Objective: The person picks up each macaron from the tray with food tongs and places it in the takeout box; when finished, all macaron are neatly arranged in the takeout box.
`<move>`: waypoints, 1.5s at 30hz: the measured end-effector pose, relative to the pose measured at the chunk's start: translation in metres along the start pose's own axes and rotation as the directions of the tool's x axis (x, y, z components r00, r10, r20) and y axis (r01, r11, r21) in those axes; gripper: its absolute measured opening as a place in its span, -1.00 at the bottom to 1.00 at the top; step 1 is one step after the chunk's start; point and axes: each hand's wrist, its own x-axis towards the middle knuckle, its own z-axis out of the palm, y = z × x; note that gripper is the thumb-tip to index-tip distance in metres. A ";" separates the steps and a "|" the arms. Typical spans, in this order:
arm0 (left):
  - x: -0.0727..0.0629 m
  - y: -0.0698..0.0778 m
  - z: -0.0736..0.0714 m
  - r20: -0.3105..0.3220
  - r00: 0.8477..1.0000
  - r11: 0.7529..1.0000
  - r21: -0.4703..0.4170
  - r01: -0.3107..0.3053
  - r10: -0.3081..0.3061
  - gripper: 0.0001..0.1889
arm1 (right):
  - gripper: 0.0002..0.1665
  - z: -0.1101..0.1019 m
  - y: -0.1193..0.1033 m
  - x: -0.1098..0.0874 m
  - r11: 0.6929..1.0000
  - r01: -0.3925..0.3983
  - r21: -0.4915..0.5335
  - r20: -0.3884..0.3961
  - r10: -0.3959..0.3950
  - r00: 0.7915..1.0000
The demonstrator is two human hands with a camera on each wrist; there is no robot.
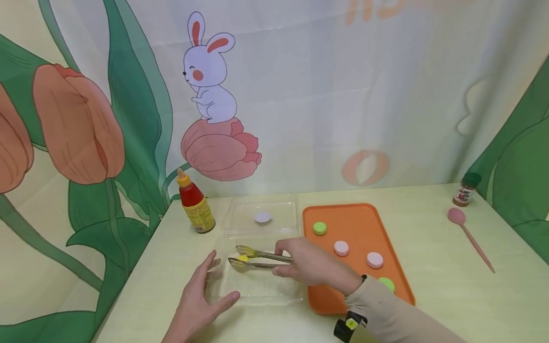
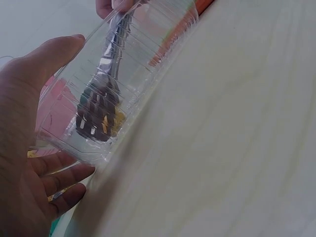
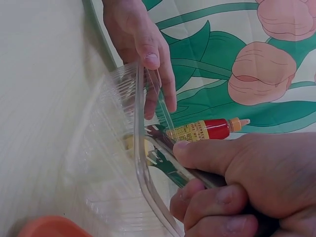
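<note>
My right hand grips a pair of metal tongs, whose slotted tips point left inside a clear plastic box. Between the spread tips, low in the box, lies a yellow macaron-like round. Beside the box's left end is my left hand, thumb and fingers spread around that corner. In the left wrist view its thumb is at the upper rim and the other fingers are by the near end wall. The box's hinged lid lies back flat, with a pale round sticker on it.
An orange tray to the right of the box bears two pink rounds and two green ones, one partly behind my right sleeve. A red sauce bottle stands back left. At the far right are a spice jar and a pink spoon.
</note>
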 end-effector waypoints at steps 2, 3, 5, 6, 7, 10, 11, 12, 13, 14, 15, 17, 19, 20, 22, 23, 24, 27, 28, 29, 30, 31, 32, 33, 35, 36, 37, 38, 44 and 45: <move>0.000 0.000 0.000 0.004 1.000 1.000 0.001 0.011 -0.011 0.32 | -0.65 0.001 0.000 -0.001 1.000 -0.009 0.009 -0.003 0.009 1.000; 0.000 0.000 0.000 0.005 1.000 1.000 0.002 0.014 -0.014 0.32 | -0.66 0.001 0.001 -0.002 1.000 -0.013 0.015 -0.006 0.013 1.000; -0.001 0.001 0.001 0.006 1.000 1.000 0.003 0.018 -0.018 0.32 | -0.67 0.001 0.001 -0.004 0.999 -0.021 0.037 -0.012 0.022 1.000; -0.001 0.001 0.001 0.006 1.000 1.000 0.004 0.018 -0.018 0.32 | -0.68 0.001 0.002 -0.005 0.998 -0.024 0.051 -0.015 0.025 1.000; -0.001 0.001 0.001 0.005 1.000 1.000 0.003 0.017 -0.017 0.32 | -0.69 0.000 0.002 -0.007 0.997 -0.029 0.070 -0.018 0.030 0.999; 0.000 0.001 0.001 0.000 1.000 1.000 0.002 0.008 -0.008 0.31 | -0.63 -0.004 0.003 -0.012 0.991 -0.048 0.125 -0.027 0.052 0.998; 0.000 0.001 0.001 -0.002 1.000 1.000 0.000 0.005 -0.005 0.31 | -0.59 -0.006 0.003 -0.014 0.988 -0.055 0.145 -0.029 0.059 0.998; 0.000 0.001 0.001 -0.002 1.000 1.000 0.000 0.003 -0.003 0.31 | -0.55 -0.008 0.003 -0.017 0.985 -0.064 0.162 -0.030 0.070 0.997; 0.000 0.001 0.001 -0.003 1.000 1.000 -0.001 0.002 -0.002 0.31 | -0.50 -0.010 0.003 -0.019 0.982 -0.072 0.176 -0.032 0.079 0.996; 0.000 0.001 0.001 -0.003 1.000 1.000 -0.003 0.000 0.000 0.31 | -0.46 -0.012 0.003 -0.021 0.980 -0.073 0.183 -0.039 0.081 0.996; 0.000 0.001 0.001 -0.005 1.000 1.000 -0.005 -0.004 0.004 0.31 | -0.42 -0.014 0.003 -0.023 0.979 -0.074 0.192 -0.047 0.085 0.995; 0.000 0.000 0.001 -0.005 1.000 1.000 -0.008 -0.011 0.011 0.31 | -0.37 -0.017 0.005 -0.028 0.976 -0.076 0.205 -0.064 0.091 0.994; 0.000 0.000 0.001 -0.007 1.000 1.000 -0.006 -0.018 0.017 0.31 | -0.36 -0.021 0.008 -0.033 0.973 -0.072 0.220 -0.086 0.093 0.992; 0.000 -0.001 0.000 -0.008 1.000 1.000 -0.004 -0.023 0.023 0.31 | -0.36 -0.023 0.009 -0.035 0.969 -0.068 0.237 -0.095 0.093 0.991; 0.000 -0.001 0.001 -0.008 1.000 1.000 -0.001 -0.027 0.027 0.31 | -0.37 -0.026 0.014 -0.039 0.956 -0.069 0.286 -0.109 0.104 0.989; 0.000 -0.001 0.000 -0.009 1.000 1.000 -0.001 -0.028 0.028 0.31 | -0.37 -0.028 0.016 -0.041 0.948 -0.070 0.309 -0.116 0.111 0.987; 0.000 -0.001 0.000 -0.009 1.000 1.000 0.000 -0.028 0.028 0.31 | -0.38 -0.029 0.018 -0.044 0.941 -0.070 0.332 -0.124 0.118 0.985; 0.000 -0.001 0.001 -0.008 1.000 1.000 0.002 -0.026 0.026 0.31 | -0.39 -0.034 0.026 -0.051 0.919 -0.083 0.386 -0.146 0.150 0.978; 0.000 -0.001 0.001 -0.007 1.000 1.000 0.002 -0.025 0.025 0.31 | -0.39 -0.035 0.028 -0.054 0.916 -0.088 0.392 -0.156 0.160 0.975; 0.000 -0.001 0.001 -0.007 1.000 1.000 0.003 -0.025 0.025 0.31 | -0.38 -0.036 0.030 -0.056 0.915 -0.090 0.394 -0.167 0.167 0.972; 0.000 -0.002 0.001 -0.006 1.000 1.000 0.005 -0.027 0.027 0.31 | -0.38 -0.038 0.033 -0.059 0.914 -0.088 0.397 -0.179 0.171 0.969; 0.000 -0.002 0.001 -0.005 1.000 1.000 0.005 -0.027 0.027 0.31 | -0.38 -0.040 0.035 -0.062 0.914 -0.086 0.396 -0.194 0.174 0.965; 0.000 -0.002 0.001 -0.005 1.000 1.000 0.004 -0.030 0.030 0.31 | -0.38 -0.041 0.038 -0.065 0.916 -0.085 0.391 -0.207 0.178 0.962; 0.000 -0.002 0.001 -0.004 1.000 1.000 0.005 -0.030 0.030 0.31 | -0.37 -0.043 0.040 -0.068 0.920 -0.081 0.385 -0.223 0.178 0.958; 0.000 -0.002 0.000 -0.001 1.000 1.000 0.009 -0.027 0.027 0.31 | -0.36 -0.048 0.045 -0.073 0.922 -0.079 0.380 -0.245 0.182 0.952; 0.000 -0.002 0.000 0.000 1.000 1.000 0.011 -0.026 0.026 0.31 | -0.36 -0.050 0.047 -0.076 0.923 -0.082 0.377 -0.254 0.188 0.949; 0.001 -0.001 0.000 0.003 1.000 1.000 0.011 -0.021 0.021 0.31 | -0.36 -0.053 0.049 -0.079 0.925 -0.088 0.371 -0.262 0.195 0.945; 0.001 -0.001 0.000 0.004 1.000 1.000 0.012 -0.019 0.019 0.31 | -0.36 -0.056 0.051 -0.082 0.924 -0.099 0.370 -0.267 0.208 0.941; 0.001 -0.002 0.001 0.005 1.000 1.000 0.002 -0.019 0.019 0.31 | -0.34 -0.070 0.060 -0.102 0.907 -0.142 0.397 -0.289 0.271 0.918; 0.001 -0.002 0.001 0.003 1.000 1.000 -0.001 -0.022 0.022 0.31 | -0.34 -0.072 0.062 -0.105 0.901 -0.144 0.410 -0.288 0.278 0.916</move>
